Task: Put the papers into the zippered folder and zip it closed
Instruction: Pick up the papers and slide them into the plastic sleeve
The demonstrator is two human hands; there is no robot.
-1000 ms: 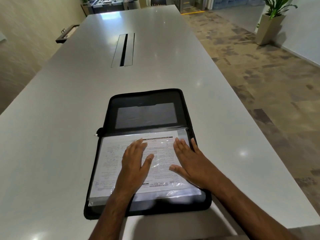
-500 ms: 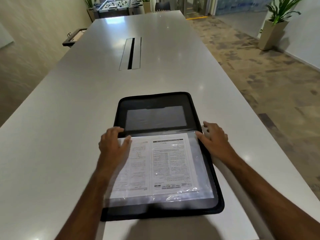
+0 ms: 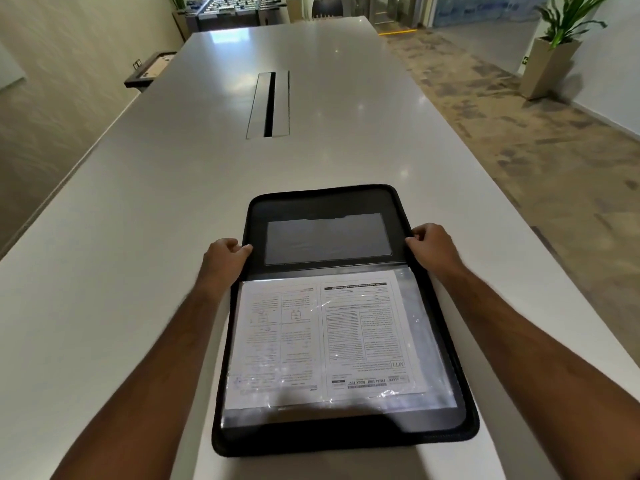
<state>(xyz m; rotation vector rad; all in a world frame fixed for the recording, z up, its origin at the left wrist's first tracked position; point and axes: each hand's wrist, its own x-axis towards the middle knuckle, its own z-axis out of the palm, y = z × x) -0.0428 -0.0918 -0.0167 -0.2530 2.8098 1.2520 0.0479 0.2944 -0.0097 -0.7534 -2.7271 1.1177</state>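
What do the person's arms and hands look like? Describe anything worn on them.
Both arms are bare all the way to the bottom edge of the picture: no sleeves show. The left hand and right hand wear no gloves, and no watch, bracelet or ring is visible on the wrists or on the fingers that show. Nothing marks either forearm.

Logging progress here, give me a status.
Left hand, right hand grip far flap edges. Papers in; folder open, unzipped. Nothing blocking.
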